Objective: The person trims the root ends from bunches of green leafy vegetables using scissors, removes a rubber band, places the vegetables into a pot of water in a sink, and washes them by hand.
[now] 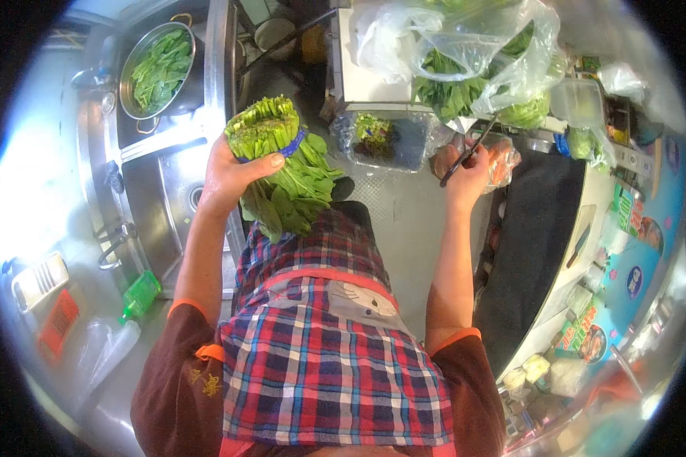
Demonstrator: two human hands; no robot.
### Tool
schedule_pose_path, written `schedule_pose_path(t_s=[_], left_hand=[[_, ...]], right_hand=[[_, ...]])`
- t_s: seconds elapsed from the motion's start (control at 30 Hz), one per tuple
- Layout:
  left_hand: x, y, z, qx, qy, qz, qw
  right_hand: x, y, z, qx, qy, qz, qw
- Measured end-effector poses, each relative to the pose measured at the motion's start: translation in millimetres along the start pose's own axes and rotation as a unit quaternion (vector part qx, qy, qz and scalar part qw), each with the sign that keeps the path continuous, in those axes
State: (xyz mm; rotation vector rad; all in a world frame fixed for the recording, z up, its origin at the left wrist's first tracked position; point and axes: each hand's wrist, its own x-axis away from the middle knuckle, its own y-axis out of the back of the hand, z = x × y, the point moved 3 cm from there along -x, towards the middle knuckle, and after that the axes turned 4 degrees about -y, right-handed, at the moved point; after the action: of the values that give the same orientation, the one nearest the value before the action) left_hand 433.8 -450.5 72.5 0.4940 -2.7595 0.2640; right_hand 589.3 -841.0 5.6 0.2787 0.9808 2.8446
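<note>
My left hand (pixel 228 174) grips a bunch of leafy greens (pixel 297 185) with its cut stem ends turned up. A blue-purple band (pixel 292 144) ties the stems, and the leaves hang down in front of my checked apron (pixel 331 354). On the other side, my right hand (pixel 473 171) is closed around a dark, narrow tool (pixel 463 159); whether it is a knife or scissors is unclear. Just beyond that hand lies a clear bag of orange food (pixel 503 161). The tool is well apart from the bunch.
At left is a steel sink (pixel 160 194), with a two-handled pot (pixel 190 94) of greens beyond it. A plastic-lined tub (pixel 417 140) holds scraps. Bagged greens (pixel 449 85) lie on the white counter (pixel 371 85). Another knife (pixel 578 247) rests on the right-hand worktop.
</note>
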Motion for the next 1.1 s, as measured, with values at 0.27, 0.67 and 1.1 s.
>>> schedule_pose_path(t_s=[0.27,0.67,1.1], left_hand=[[-23,64,7,0.069,-0.002,-0.095,0.993],[-125,227,-5,-0.075,-0.163,-0.44,0.88],[-188,379,41,-0.412,-0.148,-0.469,0.767]], right_hand=[[13,-63,73,-0.146,0.035,0.205,0.967],[60,-393,300,-0.155,0.048,0.669,0.726],[61,-617,369,0.043,0.243,0.612,0.751]])
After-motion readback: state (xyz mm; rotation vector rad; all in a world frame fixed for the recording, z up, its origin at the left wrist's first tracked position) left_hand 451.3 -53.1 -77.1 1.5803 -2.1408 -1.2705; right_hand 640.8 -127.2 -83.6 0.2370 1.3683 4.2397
